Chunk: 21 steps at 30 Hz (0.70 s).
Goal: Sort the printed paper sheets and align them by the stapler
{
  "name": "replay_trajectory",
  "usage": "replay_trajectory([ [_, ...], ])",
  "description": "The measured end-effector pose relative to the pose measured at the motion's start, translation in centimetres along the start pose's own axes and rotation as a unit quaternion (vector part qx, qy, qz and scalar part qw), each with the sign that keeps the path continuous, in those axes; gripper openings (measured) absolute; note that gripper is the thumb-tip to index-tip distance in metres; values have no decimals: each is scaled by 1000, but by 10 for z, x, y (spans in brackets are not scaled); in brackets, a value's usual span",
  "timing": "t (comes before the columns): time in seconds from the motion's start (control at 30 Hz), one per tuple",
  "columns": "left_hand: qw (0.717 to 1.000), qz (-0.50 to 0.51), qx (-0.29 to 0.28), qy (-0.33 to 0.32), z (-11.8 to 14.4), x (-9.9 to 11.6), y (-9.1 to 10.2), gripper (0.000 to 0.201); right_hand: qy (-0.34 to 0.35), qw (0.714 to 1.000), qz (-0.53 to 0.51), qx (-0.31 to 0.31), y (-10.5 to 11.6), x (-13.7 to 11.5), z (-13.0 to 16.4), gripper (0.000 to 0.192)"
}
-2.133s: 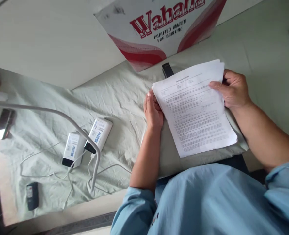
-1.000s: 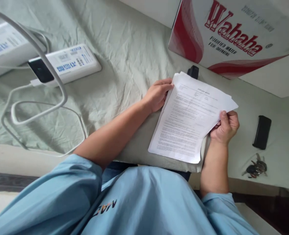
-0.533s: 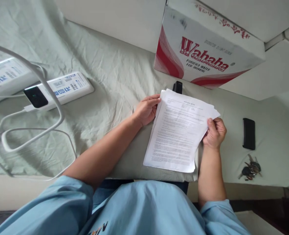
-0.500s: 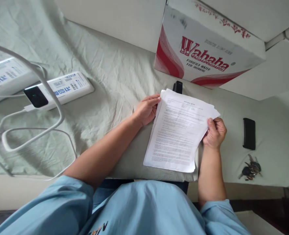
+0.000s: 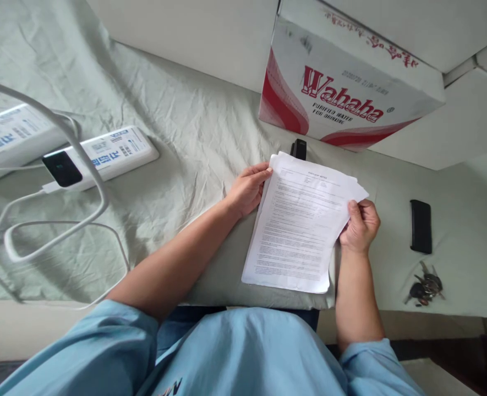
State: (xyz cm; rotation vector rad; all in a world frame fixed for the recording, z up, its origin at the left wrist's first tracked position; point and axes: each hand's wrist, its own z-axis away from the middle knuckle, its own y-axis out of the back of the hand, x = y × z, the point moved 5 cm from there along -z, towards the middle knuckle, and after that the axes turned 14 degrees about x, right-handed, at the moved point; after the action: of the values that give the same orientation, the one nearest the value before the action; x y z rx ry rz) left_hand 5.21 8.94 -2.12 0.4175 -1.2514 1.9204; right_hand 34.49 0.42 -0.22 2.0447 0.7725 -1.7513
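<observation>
A stack of printed white papers (image 5: pixel 301 225) lies on a pale green pillow (image 5: pixel 222 275) across my lap. My left hand (image 5: pixel 247 190) rests against the stack's upper left edge, fingers curled on the top corner. My right hand (image 5: pixel 361 225) pinches the stack's right edge, thumb on top of the sheets. A small black object (image 5: pixel 298 149) peeks out just behind the papers' top edge.
A Wahaha cardboard box (image 5: pixel 342 93) stands behind the papers. Two white power banks (image 5: pixel 103 157) with white cables (image 5: pixel 61 231) lie at the left on the green sheet. A black phone (image 5: pixel 420 226) and a bunch of keys (image 5: pixel 425 284) lie at the right.
The view swung from the left side of the bed to face the papers squarely. My hands have kept their hold on the stack; in the last half second almost nothing moved.
</observation>
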Motion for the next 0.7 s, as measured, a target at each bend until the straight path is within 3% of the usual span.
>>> replay_trajectory([
  [0.7,999,-23,-12,-28,2,-4,-3,31,13,999,36,-3,0,2,3,40],
])
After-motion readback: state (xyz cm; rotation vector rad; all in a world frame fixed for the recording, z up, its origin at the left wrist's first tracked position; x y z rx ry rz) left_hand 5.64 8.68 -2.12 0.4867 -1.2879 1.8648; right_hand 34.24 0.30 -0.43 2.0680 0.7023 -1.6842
